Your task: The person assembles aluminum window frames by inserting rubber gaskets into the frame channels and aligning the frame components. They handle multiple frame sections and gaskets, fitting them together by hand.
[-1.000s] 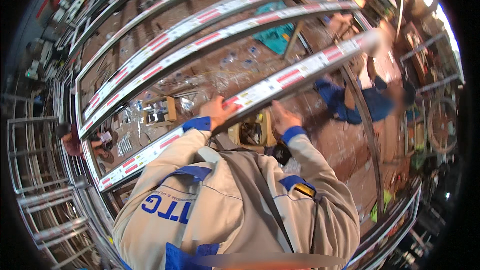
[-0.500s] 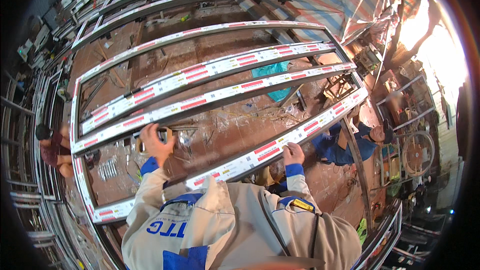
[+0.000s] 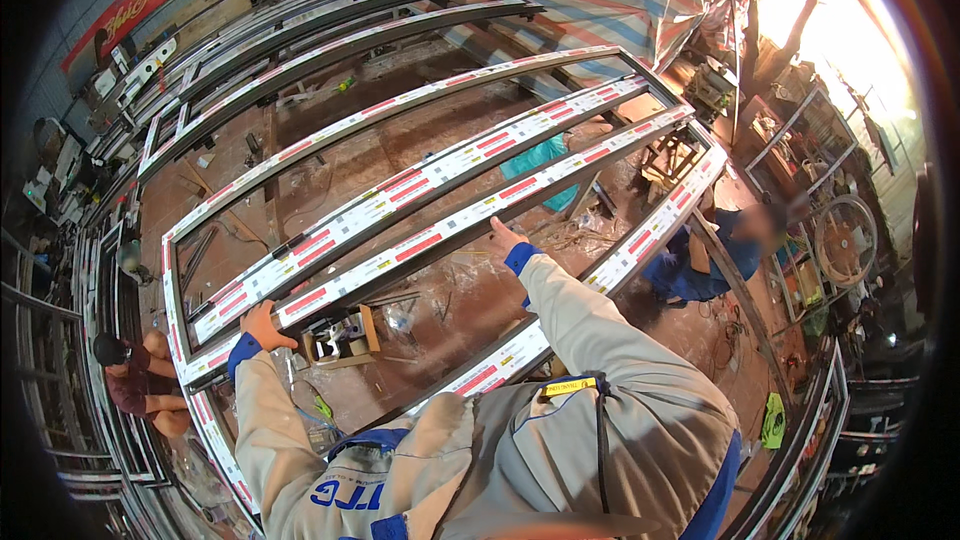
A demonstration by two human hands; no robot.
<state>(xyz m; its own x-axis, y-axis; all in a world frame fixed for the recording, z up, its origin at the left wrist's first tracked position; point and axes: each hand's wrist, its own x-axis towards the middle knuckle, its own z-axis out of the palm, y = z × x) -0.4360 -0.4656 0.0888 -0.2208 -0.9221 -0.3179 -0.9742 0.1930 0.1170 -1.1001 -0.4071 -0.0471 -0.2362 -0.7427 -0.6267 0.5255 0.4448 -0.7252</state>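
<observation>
A long dark metal frame (image 3: pixel 430 240) lies in front of me, its bars covered with white and red protective film. My left hand (image 3: pixel 266 327) is closed over one of its long bars near the left end, thumb toward me. Farther right, my right hand (image 3: pixel 503 240) grips the near edge of the same bar, with some fingers hidden beneath it. Beyond that bar runs a second long bar (image 3: pixel 410 185), with a narrow gap between them. The nearest bar (image 3: pixel 510 350) passes under my right forearm and close to my body.
A cardboard box (image 3: pixel 345 340) holding some items sits below the frame. One person (image 3: pixel 140 380) crouches at the left, another (image 3: pixel 710 255) at the right by a wheel (image 3: pixel 845 240). More metal frames (image 3: pixel 350 35) lie at the back, near a striped tarp (image 3: pixel 590 0). A turquoise sheet (image 3: pixel 540 168) lies under the bars.
My right hand has left the nearest bar and reached forward to the middle bar. My left hand has moved left and down onto that bar's end. The view has shifted.
</observation>
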